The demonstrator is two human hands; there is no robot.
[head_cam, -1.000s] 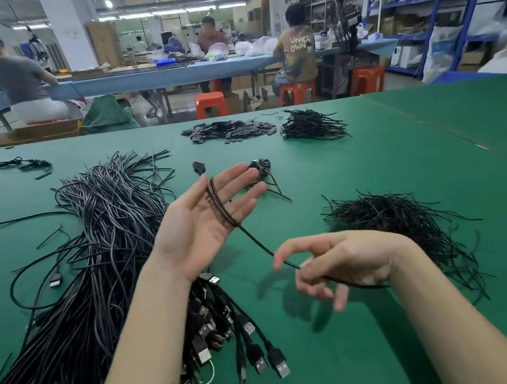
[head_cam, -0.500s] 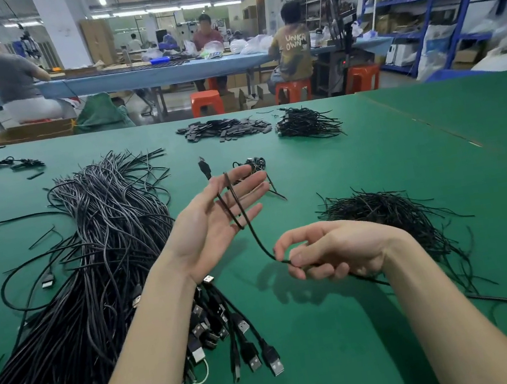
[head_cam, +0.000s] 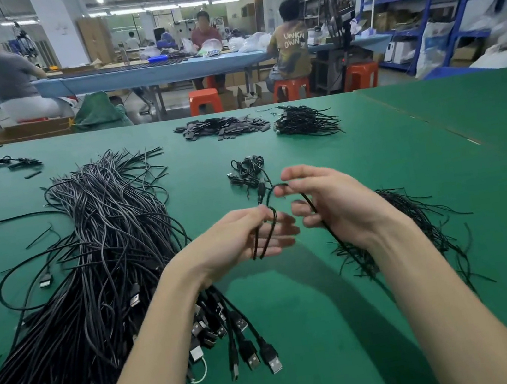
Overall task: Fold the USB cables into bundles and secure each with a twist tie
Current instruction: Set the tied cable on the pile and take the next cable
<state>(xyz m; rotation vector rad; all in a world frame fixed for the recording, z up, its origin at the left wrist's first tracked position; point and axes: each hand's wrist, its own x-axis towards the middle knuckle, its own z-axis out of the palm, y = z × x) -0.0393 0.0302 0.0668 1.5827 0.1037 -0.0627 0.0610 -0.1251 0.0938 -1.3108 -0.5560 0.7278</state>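
Both hands' fingers (head_cam: 286, 219) pinch one USB cable (head_cam: 266, 236) between cable heap (head_cam: 105, 248) and twist ties (head_cam: 423, 224).

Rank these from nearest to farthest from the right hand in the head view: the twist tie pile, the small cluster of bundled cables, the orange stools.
1. Twist tie pile: on the table just under and right of the right hand.
2. Bundled cables: ahead, slightly left.
3. Orange stools: on the floor past the table's far edge.

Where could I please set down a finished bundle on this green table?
Bare table lies right of the small finished bundles and beyond the twist-tie pile. Bare too: the near strip between both forearms. The left is crowded by the loose USB cable heap.
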